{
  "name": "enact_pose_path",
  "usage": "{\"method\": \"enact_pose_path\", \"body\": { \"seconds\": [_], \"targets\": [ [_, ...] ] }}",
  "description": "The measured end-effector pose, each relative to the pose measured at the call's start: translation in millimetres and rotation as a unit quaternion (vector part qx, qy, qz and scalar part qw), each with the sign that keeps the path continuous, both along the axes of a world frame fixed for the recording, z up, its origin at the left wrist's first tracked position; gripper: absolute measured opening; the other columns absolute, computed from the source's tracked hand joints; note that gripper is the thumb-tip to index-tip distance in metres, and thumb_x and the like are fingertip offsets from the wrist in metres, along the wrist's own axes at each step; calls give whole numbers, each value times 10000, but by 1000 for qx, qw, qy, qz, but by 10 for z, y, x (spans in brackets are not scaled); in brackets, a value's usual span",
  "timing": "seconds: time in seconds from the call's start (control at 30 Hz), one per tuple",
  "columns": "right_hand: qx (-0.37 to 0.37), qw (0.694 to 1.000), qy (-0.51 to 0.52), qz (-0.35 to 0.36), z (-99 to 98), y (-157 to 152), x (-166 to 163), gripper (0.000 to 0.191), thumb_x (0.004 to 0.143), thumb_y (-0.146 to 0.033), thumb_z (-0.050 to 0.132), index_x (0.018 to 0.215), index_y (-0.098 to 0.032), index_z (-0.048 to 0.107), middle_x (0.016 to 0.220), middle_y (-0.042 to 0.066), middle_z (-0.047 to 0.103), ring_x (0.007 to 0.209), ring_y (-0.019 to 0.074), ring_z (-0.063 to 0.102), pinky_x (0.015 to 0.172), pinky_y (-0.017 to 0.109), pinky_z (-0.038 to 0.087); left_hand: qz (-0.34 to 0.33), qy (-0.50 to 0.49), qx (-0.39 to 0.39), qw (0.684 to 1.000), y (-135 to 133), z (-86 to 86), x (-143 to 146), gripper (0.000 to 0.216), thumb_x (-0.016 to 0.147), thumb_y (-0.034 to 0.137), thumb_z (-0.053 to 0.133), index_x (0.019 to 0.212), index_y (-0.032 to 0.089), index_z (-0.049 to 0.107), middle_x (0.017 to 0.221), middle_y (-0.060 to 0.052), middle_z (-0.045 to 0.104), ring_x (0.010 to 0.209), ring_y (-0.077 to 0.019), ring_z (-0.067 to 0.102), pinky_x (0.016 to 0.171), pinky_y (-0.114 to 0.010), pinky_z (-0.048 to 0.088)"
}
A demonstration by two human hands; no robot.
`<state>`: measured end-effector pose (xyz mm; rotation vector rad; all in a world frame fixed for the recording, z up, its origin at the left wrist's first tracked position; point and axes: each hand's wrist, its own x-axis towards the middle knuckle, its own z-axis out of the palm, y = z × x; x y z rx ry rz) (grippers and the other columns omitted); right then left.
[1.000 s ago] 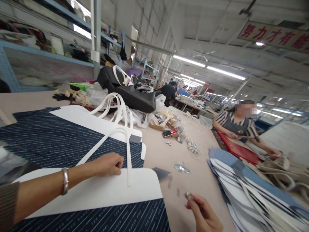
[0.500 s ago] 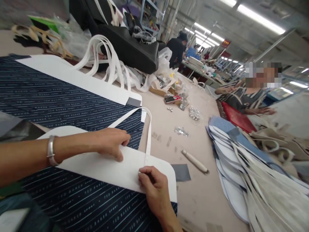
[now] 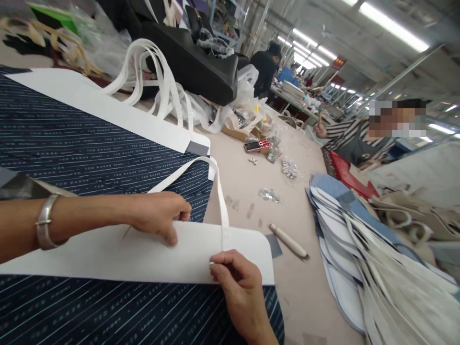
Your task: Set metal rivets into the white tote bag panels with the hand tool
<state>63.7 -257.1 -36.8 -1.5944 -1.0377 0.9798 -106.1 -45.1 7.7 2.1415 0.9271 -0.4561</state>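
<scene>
A white panel (image 3: 151, 256) with a rounded corner lies across dark blue striped, lettered fabric (image 3: 118, 302). My left hand (image 3: 154, 215) grips the panel's far edge, thumb on top and fingers curled over the edge. A narrow white strap (image 3: 222, 201) arches up from behind that hand and comes down onto the panel. At the strap's lower end, my right hand (image 3: 240, 282) pinches a small silvery piece (image 3: 211, 262) between thumb and forefinger. Its exact kind is too small to make out. A dark grey patch (image 3: 275, 245) sticks out from under the panel's right side.
Right of the panel lie a pale-handled tool (image 3: 289, 241), loose silver pieces (image 3: 269, 195), bagged studs (image 3: 289, 167) and a red phone (image 3: 257, 145). Strapped blue and white panels (image 3: 338, 249) are stacked right. Another white panel (image 3: 97, 108) lies beyond. A person (image 3: 354, 136) sits across.
The white panel has turned and shifted slightly right, covering more of the grey patch. Both hands stay on the work, the right still pinching. The person across has raised a hand.
</scene>
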Motion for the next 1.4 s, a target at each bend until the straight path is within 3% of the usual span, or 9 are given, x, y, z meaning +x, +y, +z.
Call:
{"method": "enact_pose_path", "body": {
  "seconds": [0.17,0.27,0.47,0.57,0.67,0.83,1.1,1.23,1.4],
  "targets": [
    [-2,996,-84,6,-86,-2,12,143,893,-276,694,882,-205,818,771,20,780,675,160,662,662,266,516,28,-69,-81,994,163,-11,331,149,598,377,778,674,259,728,689,47,715,714,-234,674,634,-316,428],
    [-30,998,-60,-16,-188,15,97,167,890,-305,690,883,-190,812,715,18,745,603,147,633,574,247,508,1,-90,-116,989,279,-127,486,181,586,364,796,731,256,792,742,34,763,759,-242,700,663,-310,457],
    [-57,998,-27,-4,-222,31,236,172,907,-303,693,924,-196,827,729,10,709,543,113,585,477,209,477,-21,-111,-261,959,379,-316,460,378,580,492,824,873,255,852,883,-5,825,868,-288,745,734,-341,544],
    [-29,997,-68,30,-208,43,261,158,931,-259,682,922,-208,831,769,23,729,618,133,626,514,218,499,-6,-84,-369,925,370,-348,391,379,538,444,867,858,241,855,850,-29,822,827,-302,745,716,-368,567],
    [-4,993,-100,66,-199,67,284,153,946,-214,679,921,-216,830,799,28,753,703,158,684,596,235,550,-14,-71,-415,907,348,-360,390,328,549,413,883,813,222,843,774,-46,802,758,-301,729,664,-375,573],
    [64,980,-148,114,-203,105,318,201,957,-110,643,950,-215,814,828,27,777,793,174,739,721,258,592,-39,-42,-487,871,275,-369,498,387,543,305,867,915,227,798,885,-32,835,870,-303,768,835,-371,621],
    [90,966,-196,139,-208,112,332,251,963,-37,600,986,-203,788,912,40,782,809,144,743,744,218,586,-4,-13,-483,876,242,-477,525,470,553,351,818,992,193,768,971,-93,843,929,-352,782,908,-438,635],
    [-1,983,-168,72,-219,110,312,68,927,-149,696,890,-205,701,816,6,699,662,134,678,598,225,556,-4,-6,-472,882,245,-493,516,433,560,376,800,952,194,772,949,-100,840,934,-361,778,880,-439,637],
    [-79,991,-103,45,-229,128,307,194,899,-232,738,781,-225,584,652,-67,583,459,94,546,460,215,464,-1,-8,-473,881,226,-444,539,434,536,373,790,935,208,749,935,-79,838,932,-354,776,906,-437,618]
  ]
}}
